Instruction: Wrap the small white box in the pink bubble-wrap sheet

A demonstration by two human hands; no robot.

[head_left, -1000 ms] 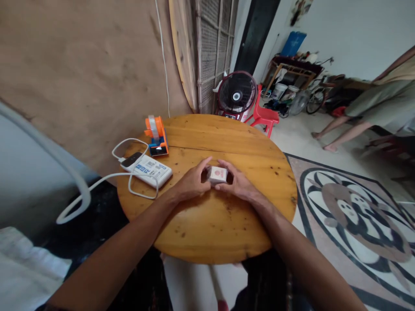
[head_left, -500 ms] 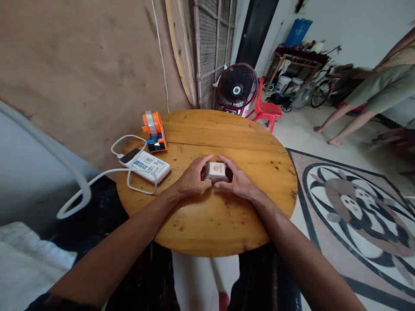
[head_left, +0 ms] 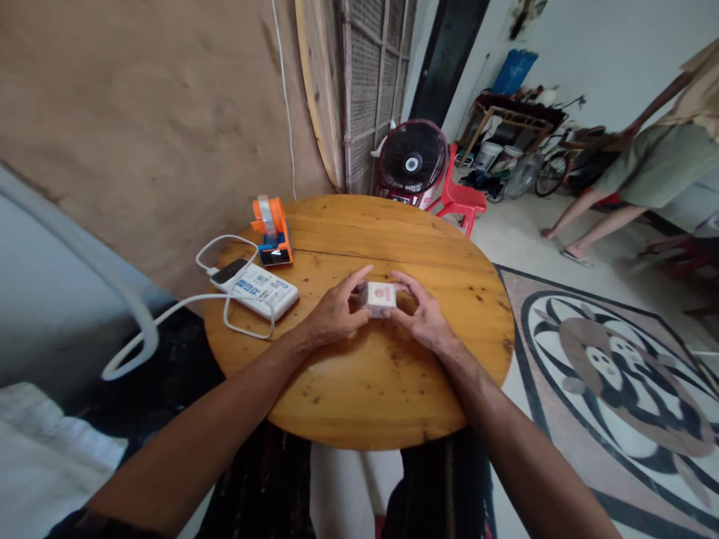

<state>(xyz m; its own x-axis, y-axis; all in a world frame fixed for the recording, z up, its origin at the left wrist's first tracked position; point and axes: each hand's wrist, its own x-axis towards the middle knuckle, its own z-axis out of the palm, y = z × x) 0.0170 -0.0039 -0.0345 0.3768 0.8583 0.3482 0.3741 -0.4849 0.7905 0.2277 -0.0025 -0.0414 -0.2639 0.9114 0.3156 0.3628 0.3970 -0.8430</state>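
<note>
A small box (head_left: 380, 294) with a white top and red print, seemingly in clear wrap, is at the middle of the round wooden table (head_left: 359, 404). My left hand (head_left: 337, 308) grips its left side, thumb at the near edge and fingers along the far side. At the right end, my right hand (head_left: 422, 311) holds it between thumb and fingers, with a gap between palm and box. The box's underside is hidden.
To the left lie a white power bank (head_left: 264, 293) with a looped white cable (head_left: 185, 301) and an orange and blue tape dispenser (head_left: 274, 232). Beyond the table stand a fan (head_left: 413, 161) and a red chair (head_left: 463, 198). A person (head_left: 651, 168) stands at right.
My right hand has shifted slightly right and its palm sits farther from the box. More of the box's right end shows. The person in the background has changed posture.
</note>
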